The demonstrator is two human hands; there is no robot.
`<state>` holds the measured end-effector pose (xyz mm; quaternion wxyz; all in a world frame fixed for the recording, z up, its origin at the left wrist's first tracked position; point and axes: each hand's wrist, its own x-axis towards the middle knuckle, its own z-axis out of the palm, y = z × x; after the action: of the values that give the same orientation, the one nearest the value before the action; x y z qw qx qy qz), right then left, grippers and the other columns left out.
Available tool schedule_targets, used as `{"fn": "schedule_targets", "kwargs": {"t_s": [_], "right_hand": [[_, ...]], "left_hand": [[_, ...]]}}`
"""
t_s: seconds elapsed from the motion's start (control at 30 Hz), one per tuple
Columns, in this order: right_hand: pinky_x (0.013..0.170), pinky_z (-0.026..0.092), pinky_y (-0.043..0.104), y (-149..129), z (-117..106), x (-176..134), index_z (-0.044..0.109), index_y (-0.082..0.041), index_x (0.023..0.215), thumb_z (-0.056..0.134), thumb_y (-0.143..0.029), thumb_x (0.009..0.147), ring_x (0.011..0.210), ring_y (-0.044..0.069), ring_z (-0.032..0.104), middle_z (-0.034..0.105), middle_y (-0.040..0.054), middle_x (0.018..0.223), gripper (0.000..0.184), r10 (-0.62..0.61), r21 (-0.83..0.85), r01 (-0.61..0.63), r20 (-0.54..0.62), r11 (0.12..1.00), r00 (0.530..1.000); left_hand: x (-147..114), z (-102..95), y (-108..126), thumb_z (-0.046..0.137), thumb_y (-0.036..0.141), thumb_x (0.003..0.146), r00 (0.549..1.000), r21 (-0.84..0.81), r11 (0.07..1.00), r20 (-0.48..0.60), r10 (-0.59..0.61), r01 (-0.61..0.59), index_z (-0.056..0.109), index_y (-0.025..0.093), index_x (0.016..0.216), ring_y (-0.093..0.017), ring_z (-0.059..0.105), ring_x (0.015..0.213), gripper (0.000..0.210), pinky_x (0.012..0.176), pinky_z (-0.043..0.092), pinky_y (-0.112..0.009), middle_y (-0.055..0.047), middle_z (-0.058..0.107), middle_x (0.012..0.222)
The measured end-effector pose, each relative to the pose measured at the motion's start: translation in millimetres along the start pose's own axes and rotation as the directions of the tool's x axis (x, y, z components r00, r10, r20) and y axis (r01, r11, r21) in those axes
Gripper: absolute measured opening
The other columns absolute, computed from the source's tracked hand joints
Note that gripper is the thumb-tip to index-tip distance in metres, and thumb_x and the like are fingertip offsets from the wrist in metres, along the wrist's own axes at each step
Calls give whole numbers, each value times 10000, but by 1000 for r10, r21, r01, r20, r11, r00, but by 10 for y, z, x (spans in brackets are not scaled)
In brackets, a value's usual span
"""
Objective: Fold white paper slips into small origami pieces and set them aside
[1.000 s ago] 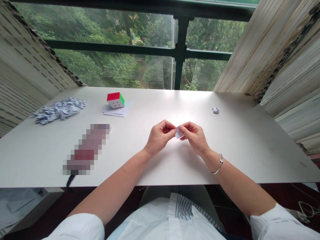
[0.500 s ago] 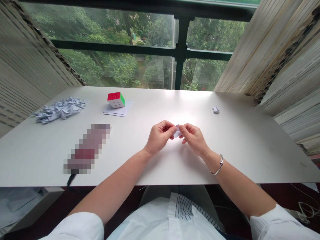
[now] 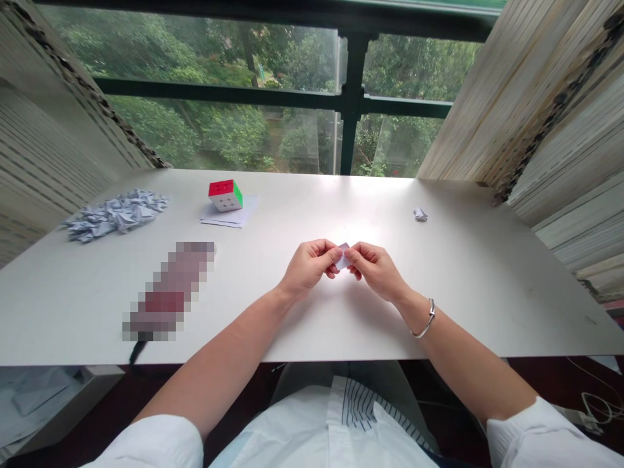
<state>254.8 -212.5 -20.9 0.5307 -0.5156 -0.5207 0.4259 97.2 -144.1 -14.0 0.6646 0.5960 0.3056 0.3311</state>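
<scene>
Between my two hands is a small folded piece of white paper [image 3: 342, 259], held just above the white table. My left hand [image 3: 311, 263] pinches its left side between thumb and fingers. On the opposite side, my right hand [image 3: 373, 265] grips the paper the same way, its thumb lying on the face turned towards me. The thumbs nearly meet in the middle of the paper. Fingers behind it are partly hidden, and the exact folds are too small to make out.
A white table [image 3: 478, 286] stands before a window. At its left lie a heap of folded paper pieces [image 3: 117, 214] and a blurred-out flat object [image 3: 170, 292] with a black cord. A puzzle cube [image 3: 225, 196] rests on paper sheets [image 3: 221, 221]. One small folded paper [image 3: 420, 214] lies right.
Both hands have come slightly closer together, and the paper between them is turned a little. Everything else on the table stays in place.
</scene>
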Motion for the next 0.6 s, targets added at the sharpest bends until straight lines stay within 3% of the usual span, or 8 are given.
{"fn": "schedule_targets", "kwargs": {"t_s": [0.23, 0.43, 0.6], "right_hand": [[543, 489, 260, -28, -54, 23, 636, -182, 791, 618, -563, 831, 608, 121, 563, 609, 9, 675, 384, 29, 24, -30, 68, 999, 997], [509, 499, 244, -50, -67, 33, 640, -173, 753, 657, -549, 800, 598, 116, 565, 616, 13, 664, 379, 63, 82, -65, 23, 995, 998], [468, 481, 236, -47, -89, 54, 635, -168, 720, 703, -549, 750, 532, 104, 540, 595, -2, 609, 388, 87, 83, -81, -76, 993, 993]], "left_hand": [[33, -44, -17, 746, 434, 754, 1000, -37, 999, 12, 11, -10, 672, 148, 734, -112, 571, 562, 297, 511, 464, -218, -34, 643, 642], [32, -69, -5, 738, 404, 770, 998, -95, 995, 62, -29, 35, 702, 151, 830, -134, 614, 637, 262, 520, 500, -219, -52, 667, 707], [58, -85, 0, 771, 401, 723, 998, -103, 995, -68, 1, -8, 706, 132, 846, -144, 634, 644, 303, 542, 530, -233, -55, 681, 706]]}}
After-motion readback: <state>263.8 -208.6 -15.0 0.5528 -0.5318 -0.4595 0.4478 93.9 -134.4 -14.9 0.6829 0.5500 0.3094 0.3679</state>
